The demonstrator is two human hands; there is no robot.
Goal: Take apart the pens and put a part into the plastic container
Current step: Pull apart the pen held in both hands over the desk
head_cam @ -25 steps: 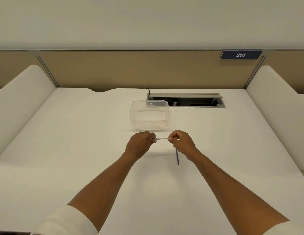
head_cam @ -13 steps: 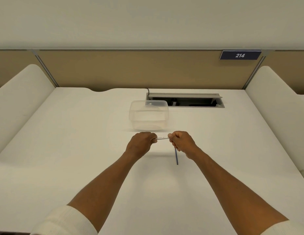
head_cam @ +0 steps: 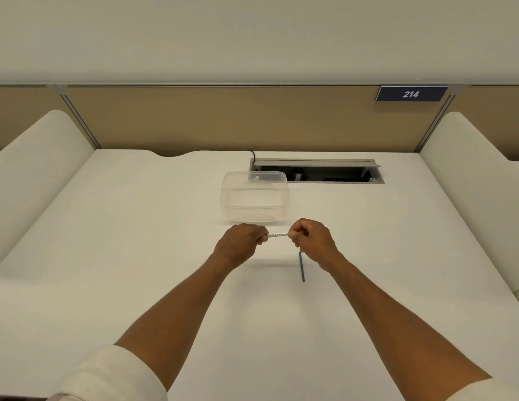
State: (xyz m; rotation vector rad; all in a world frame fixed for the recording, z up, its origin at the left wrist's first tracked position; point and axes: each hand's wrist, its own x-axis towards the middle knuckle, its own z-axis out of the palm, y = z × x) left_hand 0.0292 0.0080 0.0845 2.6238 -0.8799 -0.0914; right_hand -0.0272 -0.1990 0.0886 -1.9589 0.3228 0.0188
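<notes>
Head view: both hands, left hand (head_cam: 241,245) and right hand (head_cam: 312,241), grip one white pen (head_cam: 278,235).

Your two forearms reach forward and converge, bare below cream sleeves pushed up near the elbows. Your left hand (head_cam: 241,242) and right hand (head_cam: 312,241) are both curled into closed fists, knuckles up, level and near each other

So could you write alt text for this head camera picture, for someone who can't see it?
Two bare hands hold a white pen level between them, the left hand gripping one end and the right hand the other, just above a white desk. An empty clear plastic container stands just beyond them, and a thin dark blue stick lies on the desk under the right hand.
</notes>
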